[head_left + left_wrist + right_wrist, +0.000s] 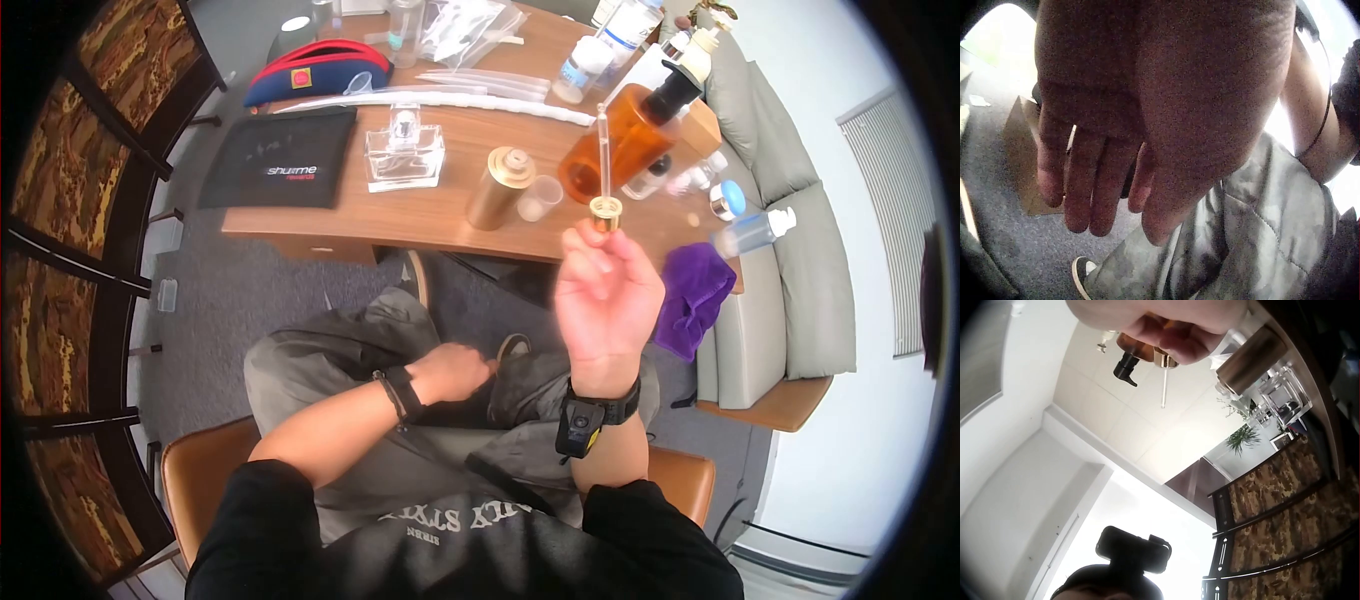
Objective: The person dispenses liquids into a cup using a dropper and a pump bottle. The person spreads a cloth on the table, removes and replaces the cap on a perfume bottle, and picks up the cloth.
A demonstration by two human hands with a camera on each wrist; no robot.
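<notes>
My right hand (pixel 608 295) is raised in front of the table edge and pinches a dropper (pixel 604 160) by its gold cap, the glass pipette pointing upward in the head view. From the right wrist, the dropper (pixel 1164 387) sticks out past the curled fingertips. Just beyond the hand, an amber pump bottle (pixel 618 145) overlaps the pipette. To its left stand a gold cylindrical bottle (pixel 500 190) and a small translucent cup (pixel 540 200). My left hand (pixel 455 373) hangs over my lap, holding nothing; its fingers are loose in the left wrist view.
The wooden table (pixel 440 225) also bears a square glass bottle (pixel 405 165), a black pouch (pixel 285 160), a navy and red case (pixel 320 75) and plastic bags (pixel 470 30). A purple cloth (pixel 695 300) drapes over the right corner, near several bottles.
</notes>
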